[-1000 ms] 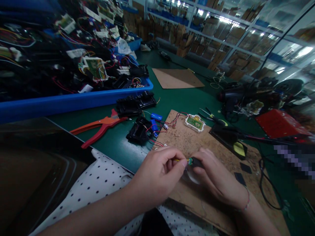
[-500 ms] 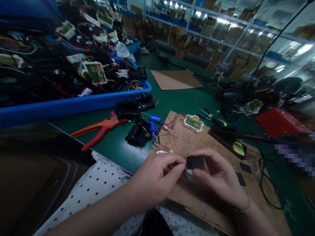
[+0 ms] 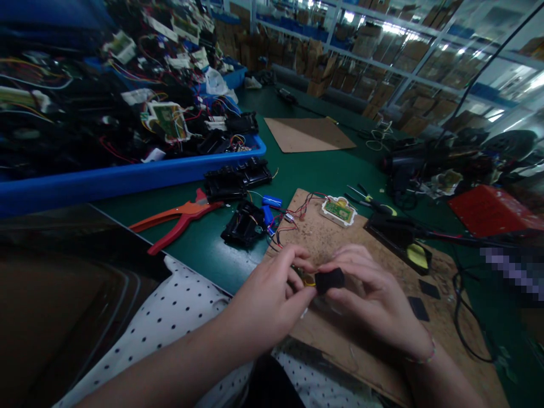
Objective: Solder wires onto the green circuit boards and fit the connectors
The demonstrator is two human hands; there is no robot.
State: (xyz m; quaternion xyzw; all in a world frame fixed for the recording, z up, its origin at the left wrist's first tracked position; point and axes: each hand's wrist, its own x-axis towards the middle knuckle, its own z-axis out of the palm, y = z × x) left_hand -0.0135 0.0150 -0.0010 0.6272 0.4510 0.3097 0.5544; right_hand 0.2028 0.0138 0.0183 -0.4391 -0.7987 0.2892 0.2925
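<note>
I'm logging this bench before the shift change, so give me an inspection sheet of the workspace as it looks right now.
Surface: green table with a brown work board in front of the person.
Job's things: small black pad and a yellow-wired part, held over the board.
Clutter: red cutters, black housings, blue cells, small circuit board, loose black pads.
Grips: left hand pinches the yellow-wired part; right hand pinches the black pad.
Cables: red and black wires on the board; black cord at right.
Surroundings: blue bin heaped with parts, shelves of cartons behind.
</note>
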